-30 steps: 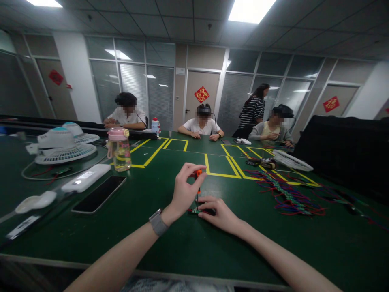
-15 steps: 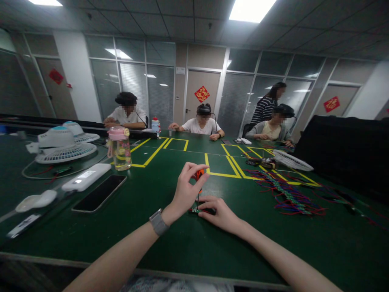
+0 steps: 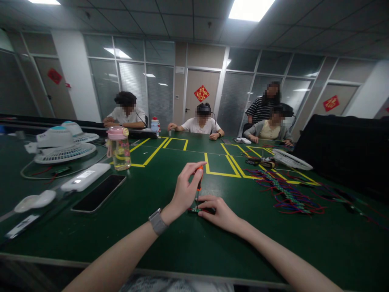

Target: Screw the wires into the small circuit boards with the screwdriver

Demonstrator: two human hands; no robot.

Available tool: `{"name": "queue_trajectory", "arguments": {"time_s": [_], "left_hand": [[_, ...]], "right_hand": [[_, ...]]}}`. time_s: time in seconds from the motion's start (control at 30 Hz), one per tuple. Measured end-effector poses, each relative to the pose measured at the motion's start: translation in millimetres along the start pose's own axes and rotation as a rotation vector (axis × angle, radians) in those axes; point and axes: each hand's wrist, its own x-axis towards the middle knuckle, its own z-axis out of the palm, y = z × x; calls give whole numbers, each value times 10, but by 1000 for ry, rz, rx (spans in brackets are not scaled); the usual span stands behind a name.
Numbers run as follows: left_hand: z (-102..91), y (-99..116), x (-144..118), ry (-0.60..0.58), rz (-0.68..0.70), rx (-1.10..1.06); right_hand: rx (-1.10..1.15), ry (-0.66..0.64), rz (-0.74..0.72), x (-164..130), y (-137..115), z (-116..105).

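Observation:
Upright in the middle of the green table stands a screwdriver with an orange and black handle. The fingers and thumb of my left hand are closed round its handle. Its thin shaft points down to a small green circuit board, where the tip is too small to make out. My right hand pinches the board's right side near the shaft and rests low on the table. A dark part and red wire show beside its fingers, partly covered.
To the left lie a phone, a white power bank, a pink-lidded bottle and white fans. On the right are a row of wired boards and a white fan cover. Several people are across the table.
My left thumb and fingers have shifted slightly on the screwdriver handle. My right hand stays on the board. The standing person at the back has turned.

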Motion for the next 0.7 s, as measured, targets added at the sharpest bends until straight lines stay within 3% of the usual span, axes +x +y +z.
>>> {"name": "queue_trajectory", "arguments": {"time_s": [0.13,0.33,0.53,0.7], "left_hand": [[16,-20,-6,-28,-70,-115],[-3,5,-3,50,41,57],[32,-27,-7,-44,-81,-186],[2,-18,-7,46,29,27]], "right_hand": [[0,3,-10,-1,11,5],[4,15,-28,-3,37,23],[-12,24,-47,1,73,40],[-26,57,-72,-3,84,67]]}}
